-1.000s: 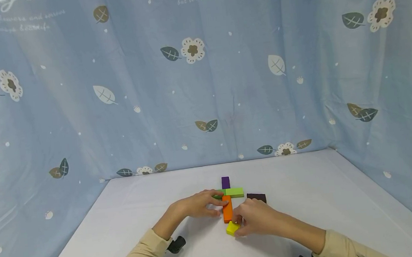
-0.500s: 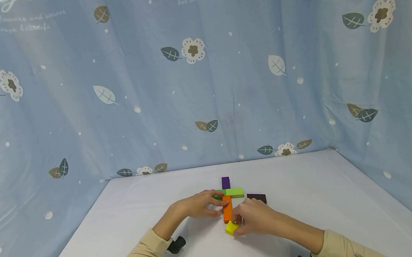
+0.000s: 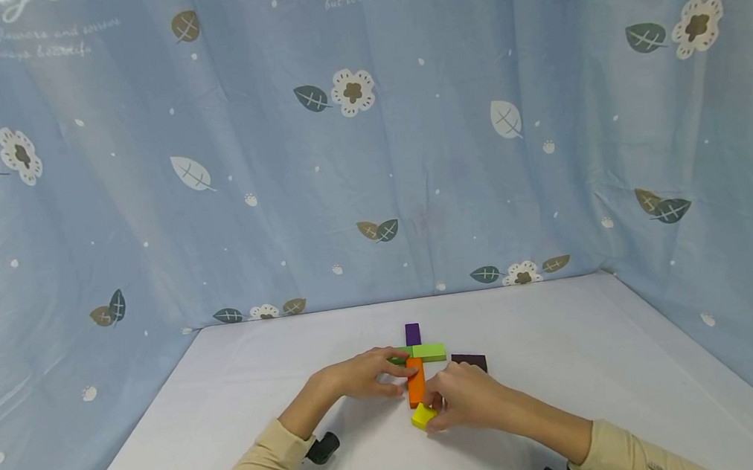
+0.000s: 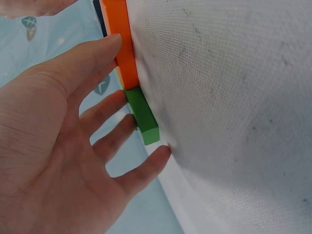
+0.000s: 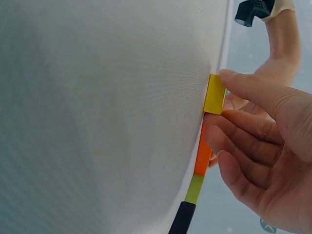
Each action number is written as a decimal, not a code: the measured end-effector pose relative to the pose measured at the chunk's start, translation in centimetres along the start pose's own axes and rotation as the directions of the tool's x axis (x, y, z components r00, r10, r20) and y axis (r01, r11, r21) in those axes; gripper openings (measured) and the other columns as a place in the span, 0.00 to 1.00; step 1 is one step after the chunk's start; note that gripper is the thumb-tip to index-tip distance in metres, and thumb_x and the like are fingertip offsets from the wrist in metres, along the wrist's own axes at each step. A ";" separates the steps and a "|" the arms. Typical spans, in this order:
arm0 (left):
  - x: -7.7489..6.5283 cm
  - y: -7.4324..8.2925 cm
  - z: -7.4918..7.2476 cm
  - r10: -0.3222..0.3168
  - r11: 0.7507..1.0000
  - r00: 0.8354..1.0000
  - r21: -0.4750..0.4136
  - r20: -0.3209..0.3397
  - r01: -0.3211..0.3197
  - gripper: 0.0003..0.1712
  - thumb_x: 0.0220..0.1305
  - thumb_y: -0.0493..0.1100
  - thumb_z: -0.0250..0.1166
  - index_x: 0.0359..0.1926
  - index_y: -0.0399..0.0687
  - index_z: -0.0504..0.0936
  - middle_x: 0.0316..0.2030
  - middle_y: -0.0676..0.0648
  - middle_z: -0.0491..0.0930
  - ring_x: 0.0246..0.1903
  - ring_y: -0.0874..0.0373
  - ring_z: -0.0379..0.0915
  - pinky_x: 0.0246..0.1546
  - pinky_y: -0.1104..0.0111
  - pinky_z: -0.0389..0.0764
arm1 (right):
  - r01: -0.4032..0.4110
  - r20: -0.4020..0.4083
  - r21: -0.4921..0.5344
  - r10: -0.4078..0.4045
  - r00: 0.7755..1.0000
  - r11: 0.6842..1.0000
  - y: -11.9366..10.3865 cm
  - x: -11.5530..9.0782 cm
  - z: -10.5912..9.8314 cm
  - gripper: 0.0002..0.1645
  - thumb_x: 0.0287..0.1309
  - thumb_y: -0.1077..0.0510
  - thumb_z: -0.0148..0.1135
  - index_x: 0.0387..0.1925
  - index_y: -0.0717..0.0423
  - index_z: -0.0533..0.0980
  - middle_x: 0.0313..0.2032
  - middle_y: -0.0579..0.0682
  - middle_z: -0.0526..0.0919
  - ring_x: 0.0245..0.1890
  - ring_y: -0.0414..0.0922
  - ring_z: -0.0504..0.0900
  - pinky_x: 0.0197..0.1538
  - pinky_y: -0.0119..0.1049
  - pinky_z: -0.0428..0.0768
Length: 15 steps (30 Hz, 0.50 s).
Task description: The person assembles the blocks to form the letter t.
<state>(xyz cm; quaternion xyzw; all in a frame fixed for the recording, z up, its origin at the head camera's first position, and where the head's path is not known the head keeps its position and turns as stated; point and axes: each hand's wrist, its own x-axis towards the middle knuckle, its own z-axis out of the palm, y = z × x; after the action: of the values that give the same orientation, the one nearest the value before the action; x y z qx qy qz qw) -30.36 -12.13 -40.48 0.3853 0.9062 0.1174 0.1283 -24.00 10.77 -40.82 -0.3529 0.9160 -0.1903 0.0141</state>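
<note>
At the near end of an orange block (image 3: 416,391), my right hand (image 3: 471,397) pinches a yellow block (image 3: 422,417) between thumb and fingers. The yellow block sits at a slant to the orange one in the head view. My left hand (image 3: 365,373) has its fingers spread. Its thumb rests on the orange block and its fingertips touch a green block (image 4: 142,114), seen best in the left wrist view. Beyond the orange block, a light green block (image 3: 430,352) lies crosswise beside the green one. A purple block (image 3: 413,334) points away from these at the far side.
A dark, nearly black block (image 3: 471,361) lies right of the others, partly behind my right hand. All the blocks lie on a white-covered table (image 3: 279,355). A blue patterned curtain (image 3: 409,150) stands around its back and sides.
The yellow block and my right hand have shifted very slightly left, toward the end of the orange block. My left hand has stayed in place.
</note>
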 end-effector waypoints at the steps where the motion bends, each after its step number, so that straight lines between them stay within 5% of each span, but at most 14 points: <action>1: 0.0 0.0 0.0 0.000 1.000 1.000 -0.001 0.000 0.000 0.27 0.67 0.54 0.62 0.66 0.65 0.73 0.72 0.51 0.63 0.71 0.50 0.58 0.70 0.48 0.64 | 0.000 -0.001 0.001 0.000 1.000 1.000 0.0 0.0 0.0 0.16 0.45 0.46 0.77 0.35 0.50 0.87 0.24 0.37 0.84 0.20 0.27 0.72 0.28 0.20 0.75; 15: 0.1 -0.1 0.1 0.013 1.000 1.000 0.009 0.000 -0.013 0.27 0.67 0.55 0.62 0.67 0.65 0.72 0.72 0.51 0.63 0.71 0.50 0.59 0.70 0.50 0.65 | -0.010 -0.007 -0.030 0.010 1.000 1.000 -0.5 -0.2 -0.1 0.17 0.45 0.46 0.77 0.35 0.51 0.87 0.22 0.37 0.82 0.19 0.28 0.70 0.27 0.19 0.73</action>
<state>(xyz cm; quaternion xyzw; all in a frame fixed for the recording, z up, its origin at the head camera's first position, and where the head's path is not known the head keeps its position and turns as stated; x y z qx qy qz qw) -30.51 -12.11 -40.68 0.3917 0.9043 0.1139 0.1258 -23.58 10.58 -40.61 -0.3478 0.9205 -0.1779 0.0064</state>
